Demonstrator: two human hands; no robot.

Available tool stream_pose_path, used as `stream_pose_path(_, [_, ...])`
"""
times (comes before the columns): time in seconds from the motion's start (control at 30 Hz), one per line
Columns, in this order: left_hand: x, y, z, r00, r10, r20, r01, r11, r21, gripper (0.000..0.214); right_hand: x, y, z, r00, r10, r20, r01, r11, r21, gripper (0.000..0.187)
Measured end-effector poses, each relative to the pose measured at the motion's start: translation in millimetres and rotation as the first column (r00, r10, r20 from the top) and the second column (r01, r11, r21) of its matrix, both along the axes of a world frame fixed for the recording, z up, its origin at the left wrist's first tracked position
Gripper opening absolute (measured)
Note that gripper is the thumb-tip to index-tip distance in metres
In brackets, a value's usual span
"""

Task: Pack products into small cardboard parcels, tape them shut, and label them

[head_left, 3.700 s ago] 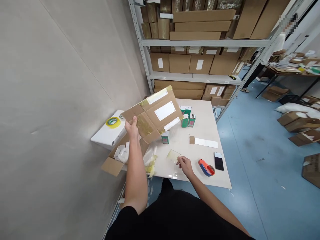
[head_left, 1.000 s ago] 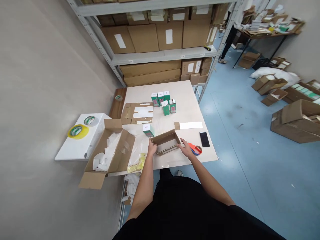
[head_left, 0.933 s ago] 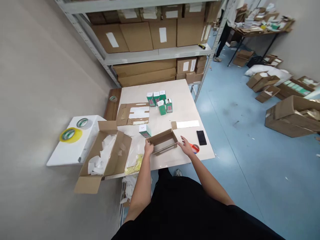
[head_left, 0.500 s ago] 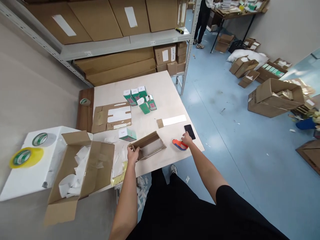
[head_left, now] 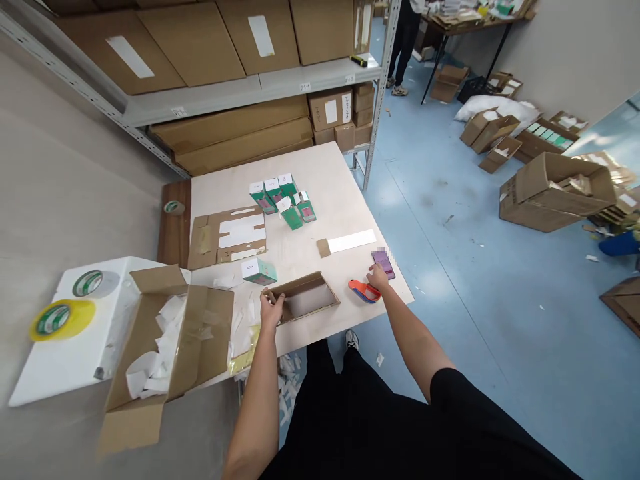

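My left hand (head_left: pixel 273 309) grips the left end of a small open cardboard box (head_left: pixel 306 297), its thumb over the wall and its fingers on the outside. My right hand (head_left: pixel 379 276) rests at the lower left of a phone (head_left: pixel 385 264), fingers partly stretched and touching it; the phone's screen is lit purple. Just below that hand lies an orange and blue tape dispenser (head_left: pixel 365 291). A green and white carton (head_left: pixel 259 271) stands behind the small box. Farther back, several green cartons (head_left: pixel 289 213) are grouped on the table (head_left: pixel 320 167).
A large open cardboard box (head_left: pixel 205 333) with white paper stands at the left, beside tape rolls (head_left: pixel 63 319) on a white block. A flattened cardboard piece (head_left: pixel 205 243) and a white strip (head_left: pixel 351 241) lie on the table. Shelving (head_left: pixel 240 93) rises behind. A person (head_left: pixel 404 47) stands farther off.
The phone's screen has gone from dark to lit under my right hand. The small cardboard box has tilted slightly, still in my left hand. The view has shifted a little.
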State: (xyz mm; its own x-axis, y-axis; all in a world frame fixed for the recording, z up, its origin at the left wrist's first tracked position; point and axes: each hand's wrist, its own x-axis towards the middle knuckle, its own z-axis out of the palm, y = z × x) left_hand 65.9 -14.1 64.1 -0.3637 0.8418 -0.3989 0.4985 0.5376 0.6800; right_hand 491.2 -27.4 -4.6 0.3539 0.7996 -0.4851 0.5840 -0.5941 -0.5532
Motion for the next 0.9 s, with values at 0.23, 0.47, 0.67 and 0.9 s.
stream_pose_path(0.23, [8.9, -2.9, 11.8, 0.998, -0.001, 0.059, 0.002, 1.0, -0.012, 0.094, -65.8, -13.6, 57.9, 0.962, -0.032, -0.271, 0.133, 0.921, 0.366, 0.041])
stream_pose_path(0.47, [-2.0, -13.3, 8.1, 0.917, -0.079, 0.39, 0.03, 0.991, 0.129, 0.088, -153.6, -38.9, 69.2, 0.883, 0.209, -0.421, 0.016, 0.882, 0.472, 0.046])
stream_pose_path(0.67, [-6.5, -28.2, -3.8, 0.868, -0.101, 0.485, 0.015, 0.984, 0.178, 0.093, -159.3, -31.9, 59.8, 0.926, 0.278, -0.255, -0.149, 0.891, 0.428, 0.041])
stream_pose_path(0.9, [-3.0, -18.3, -3.7, 0.867, -0.129, 0.482, 0.014, 0.972, 0.235, 0.073, -145.0, -28.5, 72.3, 0.866, 0.25, -0.432, -0.18, 0.964, 0.198, 0.057])
